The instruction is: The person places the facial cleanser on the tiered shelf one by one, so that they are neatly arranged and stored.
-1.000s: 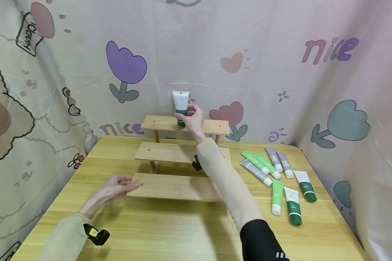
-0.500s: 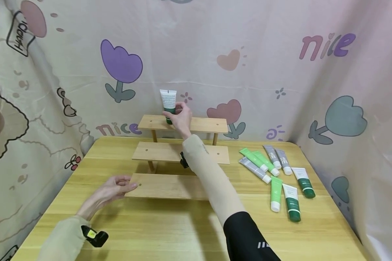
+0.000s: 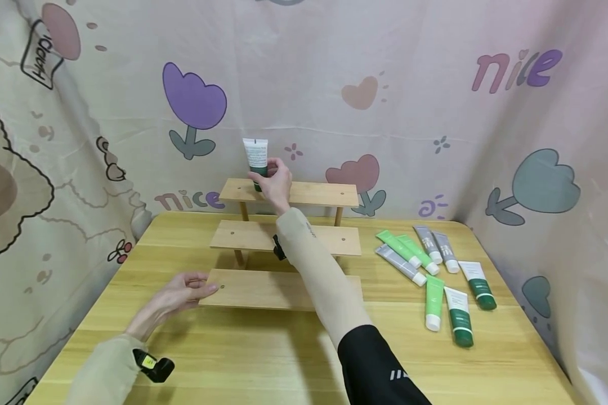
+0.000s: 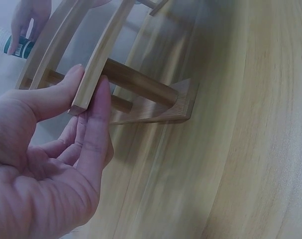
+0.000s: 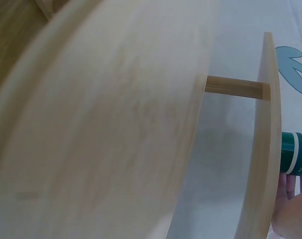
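My right hand [image 3: 277, 183] holds a squeeze tube [image 3: 256, 153], white above and dark green below, crimped end up. Its cap end is at the left part of the top tier [image 3: 314, 194] of a three-tier wooden display stand. In the right wrist view the tube's green part [image 5: 291, 154] shows right beside the top board [image 5: 267, 134], with the fingers partly hidden. My left hand [image 3: 179, 293] pinches the left end of the stand's lowest board [image 3: 258, 289]. In the left wrist view the thumb lies on one face of that board [image 4: 98, 64], fingers against the other.
On the table [image 3: 233, 354], right of the stand, several tubes lie in a loose group: light green [image 3: 434, 304], grey [image 3: 400, 264], and white with green [image 3: 459, 318]. The middle board [image 3: 248, 235] sits between the other two tiers. A patterned curtain [image 3: 294, 73] hangs close behind.
My right hand has moved left along the top tier with the white and green tube. The left hand keeps its hold on the lowest board, and the view has shifted slightly.
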Tool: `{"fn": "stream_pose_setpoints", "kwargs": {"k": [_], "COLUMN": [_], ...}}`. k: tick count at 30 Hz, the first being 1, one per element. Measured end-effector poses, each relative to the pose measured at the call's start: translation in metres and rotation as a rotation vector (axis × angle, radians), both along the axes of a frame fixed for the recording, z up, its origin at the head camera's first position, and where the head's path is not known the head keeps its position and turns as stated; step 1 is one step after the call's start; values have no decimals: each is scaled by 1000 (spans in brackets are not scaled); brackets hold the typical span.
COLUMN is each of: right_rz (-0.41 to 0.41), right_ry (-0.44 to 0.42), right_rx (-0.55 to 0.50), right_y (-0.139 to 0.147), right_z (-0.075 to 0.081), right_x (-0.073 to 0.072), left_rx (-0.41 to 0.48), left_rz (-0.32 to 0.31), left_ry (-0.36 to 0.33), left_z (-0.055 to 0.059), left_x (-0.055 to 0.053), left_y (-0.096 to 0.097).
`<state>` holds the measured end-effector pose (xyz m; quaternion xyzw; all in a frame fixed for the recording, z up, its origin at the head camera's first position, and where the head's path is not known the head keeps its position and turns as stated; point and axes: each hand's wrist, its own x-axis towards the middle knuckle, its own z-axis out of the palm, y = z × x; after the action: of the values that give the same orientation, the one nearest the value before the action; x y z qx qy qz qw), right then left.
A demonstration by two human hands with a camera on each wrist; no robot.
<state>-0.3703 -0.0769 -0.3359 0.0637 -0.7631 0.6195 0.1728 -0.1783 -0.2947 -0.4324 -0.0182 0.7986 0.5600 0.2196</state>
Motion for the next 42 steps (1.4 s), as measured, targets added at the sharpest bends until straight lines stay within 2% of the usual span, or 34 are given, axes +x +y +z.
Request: {"fn": "stream_pose_setpoints", "kwargs": {"k": [12,22,34,38,42], "right_rz": [24,89,152,162,156], "right_ry": [19,48,88,138,187], "right_rx": [13,16,7,-9,33], "right_y": [1,23,75,101,131], "right_z": [-3,-6,-9,-16,-26], "right_x": [1,11,46,62,79], "left_rx": [0,41,43,55,52], "left_rz": [10,-1,-10,-11,-20], "left_ry": [-1,5,5,13,14], "left_z": [-1,-4,-6,-6,-6], "left_x": [-1,-3,-1,-1,-2], "left_y": [-1,0,-6,-6,-3]}}
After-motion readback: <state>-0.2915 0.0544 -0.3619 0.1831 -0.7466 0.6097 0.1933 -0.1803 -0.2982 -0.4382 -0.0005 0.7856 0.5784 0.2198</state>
